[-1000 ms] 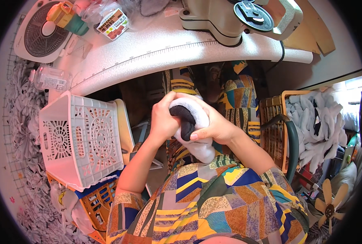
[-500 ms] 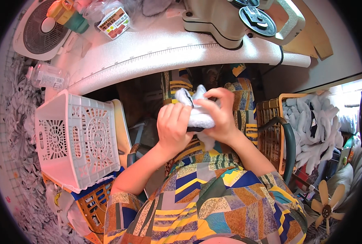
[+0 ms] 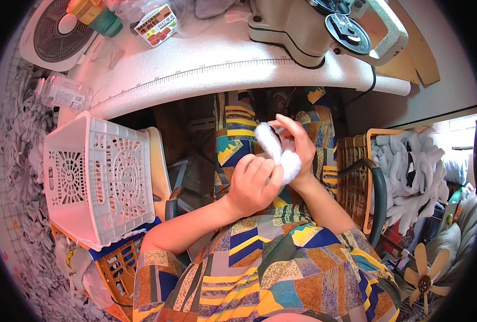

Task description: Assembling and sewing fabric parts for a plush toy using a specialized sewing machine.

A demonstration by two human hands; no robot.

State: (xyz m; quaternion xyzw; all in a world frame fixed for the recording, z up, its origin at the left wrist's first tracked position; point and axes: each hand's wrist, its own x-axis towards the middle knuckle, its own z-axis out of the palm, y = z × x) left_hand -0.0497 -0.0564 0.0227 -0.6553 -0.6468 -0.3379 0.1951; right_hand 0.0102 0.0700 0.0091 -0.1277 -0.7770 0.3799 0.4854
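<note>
Above my lap, between both hands, is a small white fleecy cloth piece (image 3: pixel 269 138), folded or bunched, with a thin dark edge along it. My left hand (image 3: pixel 253 183) is closed on its lower part, fingers curled and knuckles up. My right hand (image 3: pixel 296 144) grips it from the right, fingers bent over its upper side; part of its thumb is hidden by the cloth. The patterned fabric of my clothes (image 3: pixel 265 268) lies under my forearms.
A white table edge (image 3: pixel 190 80) bears a sewing machine (image 3: pixel 292 37), fan (image 3: pixel 45 37), bottle (image 3: pixel 96 16) and clear jar (image 3: pixel 61 91). A white crate (image 3: pixel 99 177) stands left. An orange basket (image 3: pixel 351 182) of white pieces (image 3: pixel 405 172) is right, near a small fan (image 3: pixel 425 279).
The cloth has been turned and bunched smaller; the dark inside seen earlier is mostly hidden. My left hand has moved right and lower, and my right fingers now reach higher over the cloth.
</note>
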